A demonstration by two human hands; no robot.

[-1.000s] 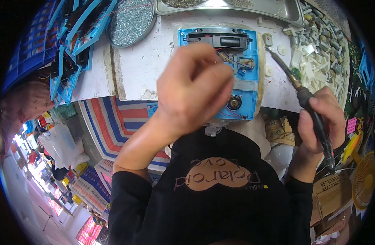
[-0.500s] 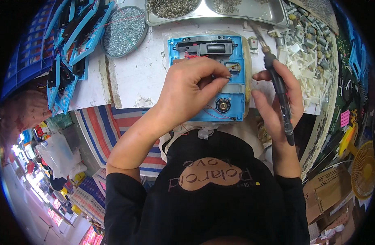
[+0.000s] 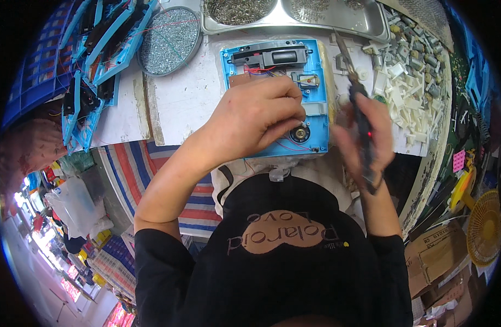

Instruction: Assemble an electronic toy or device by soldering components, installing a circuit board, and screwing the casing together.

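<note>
A blue plastic housing [image 3: 227,71] lies open-side up on the table in front of me. It holds a black battery-like block, thin red wires, a small motor [image 3: 308,81] and a round speaker [image 3: 300,134]. My left hand [image 3: 261,111] reaches over the housing, its fingers pinched just above the speaker; whatever they hold is hidden. To the right of the housing, my right hand [image 3: 377,131], blurred by motion, is closed around a black-handled electric screwdriver [image 3: 364,122]. Its metal shaft points away from me and a red light shows on the handle.
A round dish of screws [image 3: 169,41] stands back left, beside stacked blue housings [image 3: 106,54] with wires. A metal tray [image 3: 316,24] of small metal parts sits at the back. White plastic pieces and small motors [image 3: 403,82] are heaped at right. A yellow fan [image 3: 485,226] stands lower right.
My left fingertips have moved slightly nearer to me, toward the speaker. My right hand and the screwdriver have shifted a little left, and a red light now shows on its handle.
</note>
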